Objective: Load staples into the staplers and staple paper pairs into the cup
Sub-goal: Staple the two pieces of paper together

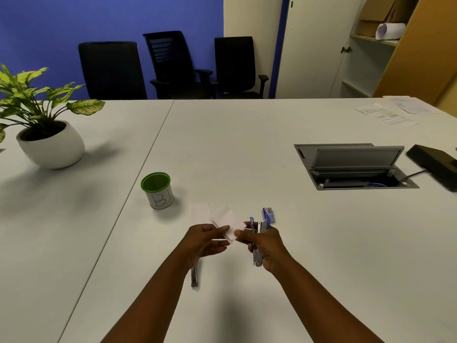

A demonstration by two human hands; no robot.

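Both hands (205, 240) (265, 246) pinch paper (228, 222) beside stapler (259, 233).

Your hands: left hand (206, 240) and right hand (265, 246) meet near centre, over the table (222, 149).
Paper: the paper slips (228, 222) sit between your two hands, pinched by both.
Stapler: the stapler (258, 240) stands upright in your right hand, just right of the slips.
Staple box: the staple box (269, 215) lies on the table just beyond your right hand.
Second stapler: the second stapler (194, 277) lies on the table under your left wrist, near side.
Cup: the cup (158, 190) stands far-left of your hands.
Loose slip: a loose slip (200, 210) lies between cup and hands.
Plant: the potted plant (47, 134) stands at the far left.
Cable hatch: the cable hatch (353, 167) is set in the table at far right.
Sheets: printed sheets (393, 112) lie beyond the hatch.
Chairs: three chairs (173, 68) stand behind the table.
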